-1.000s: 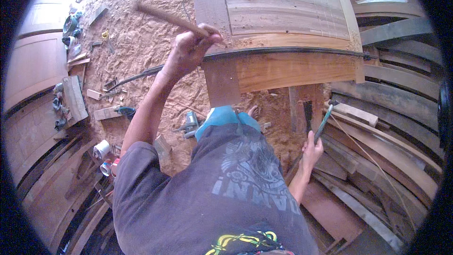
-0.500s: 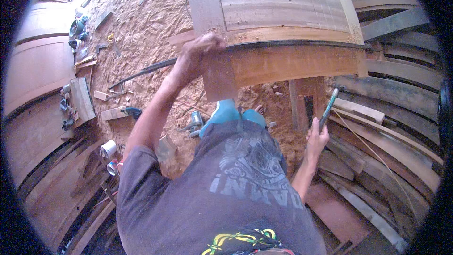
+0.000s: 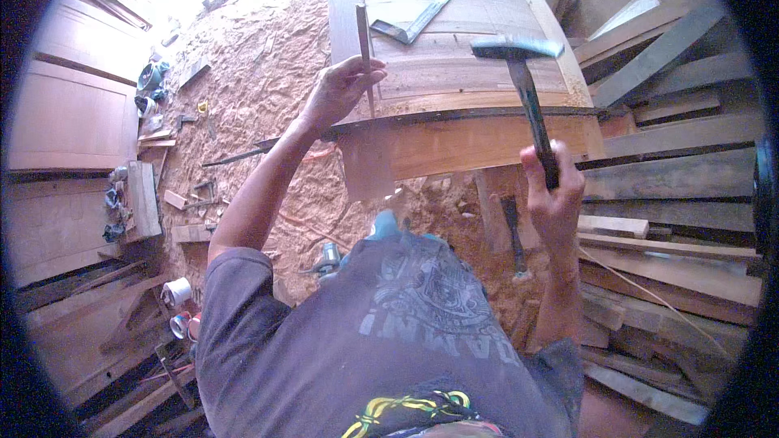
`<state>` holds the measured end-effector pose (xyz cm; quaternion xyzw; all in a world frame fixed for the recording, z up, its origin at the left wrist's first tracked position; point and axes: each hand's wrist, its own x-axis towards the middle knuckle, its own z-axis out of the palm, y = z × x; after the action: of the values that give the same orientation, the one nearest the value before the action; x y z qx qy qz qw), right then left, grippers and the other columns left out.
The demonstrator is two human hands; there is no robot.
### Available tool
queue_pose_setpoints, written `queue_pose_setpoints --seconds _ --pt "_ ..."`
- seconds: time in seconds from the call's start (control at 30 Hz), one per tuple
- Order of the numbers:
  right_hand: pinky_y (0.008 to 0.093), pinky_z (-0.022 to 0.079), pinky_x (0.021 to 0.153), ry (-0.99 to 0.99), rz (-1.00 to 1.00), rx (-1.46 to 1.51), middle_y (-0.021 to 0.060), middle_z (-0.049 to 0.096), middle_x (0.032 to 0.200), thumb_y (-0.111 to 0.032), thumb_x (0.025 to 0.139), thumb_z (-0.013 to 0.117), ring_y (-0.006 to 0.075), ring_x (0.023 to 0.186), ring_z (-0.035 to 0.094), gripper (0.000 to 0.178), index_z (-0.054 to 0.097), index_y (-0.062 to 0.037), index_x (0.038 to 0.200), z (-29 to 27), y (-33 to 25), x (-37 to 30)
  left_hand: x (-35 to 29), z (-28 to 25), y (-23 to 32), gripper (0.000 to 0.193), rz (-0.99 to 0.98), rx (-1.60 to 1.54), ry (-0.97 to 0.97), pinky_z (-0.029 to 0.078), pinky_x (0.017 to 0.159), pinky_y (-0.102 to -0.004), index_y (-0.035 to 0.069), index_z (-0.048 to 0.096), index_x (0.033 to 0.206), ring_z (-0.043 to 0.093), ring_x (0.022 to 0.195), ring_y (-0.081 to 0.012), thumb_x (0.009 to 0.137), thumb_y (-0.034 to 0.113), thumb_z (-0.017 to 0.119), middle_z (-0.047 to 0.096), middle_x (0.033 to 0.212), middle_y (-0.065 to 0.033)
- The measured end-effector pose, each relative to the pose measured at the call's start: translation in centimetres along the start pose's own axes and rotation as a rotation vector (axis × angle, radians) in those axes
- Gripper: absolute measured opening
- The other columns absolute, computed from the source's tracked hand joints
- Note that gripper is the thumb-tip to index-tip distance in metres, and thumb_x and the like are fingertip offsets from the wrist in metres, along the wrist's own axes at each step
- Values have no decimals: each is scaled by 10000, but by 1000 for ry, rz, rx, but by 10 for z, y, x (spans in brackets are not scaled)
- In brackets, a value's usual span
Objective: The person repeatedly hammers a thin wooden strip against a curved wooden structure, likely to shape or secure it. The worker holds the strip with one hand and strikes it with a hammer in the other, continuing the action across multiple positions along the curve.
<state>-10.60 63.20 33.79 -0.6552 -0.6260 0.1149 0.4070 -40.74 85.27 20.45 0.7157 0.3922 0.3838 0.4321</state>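
My left hand [image 3: 345, 93] pinches a thin wooden strip [image 3: 363, 36], held upright over the near left corner of a panelled wooden door [image 3: 454, 73]. In my right hand [image 3: 556, 191], the black handle of a hammer [image 3: 531, 97] is gripped, its head raised over the door's near right part. A long dark metal bar [image 3: 479, 116], like a bar clamp, runs across the door's near end and sticks out past its left side. An L-shaped metal piece [image 3: 414, 24] lies on the door. Whether the strip's lower end touches the wood, I cannot tell.
Wood shavings [image 3: 260, 97] cover the floor. A teal power tool [image 3: 327, 259] lies near my legs, and a black-handled tool [image 3: 513, 235] under the door's near end. Stacked boards [image 3: 673, 170] fill the right side; door panels [image 3: 77, 113] stand at left beside a white cup [image 3: 176, 292].
My right hand has risen and moved forward with the hammer, now above the door. The strip in my left hand has turned from lying flat to upright. The view has shifted.
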Motion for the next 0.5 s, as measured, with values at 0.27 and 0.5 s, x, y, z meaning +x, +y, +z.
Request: queue_pose_setpoints --seconds 0.27,0.5 --pt "439 475 604 -79 -244 -158 181 633 734 -240 1002 681 329 670 664 260 594 -7 926 30 -66 91 1 7 -4 198 59 74 29 550 834 -313 22 721 1061 688 919 -133 1002 208 686 750 946 -79" --pt "333 502 690 -21 -145 -66 64 681 852 -268 997 691 135 761 602 237 717 -39 1053 -31 -118 129 -16 0 -2 211 6 133 85 554 823 -330 27 714 1057 685 900 -124 994 227 690 751 934 -74"
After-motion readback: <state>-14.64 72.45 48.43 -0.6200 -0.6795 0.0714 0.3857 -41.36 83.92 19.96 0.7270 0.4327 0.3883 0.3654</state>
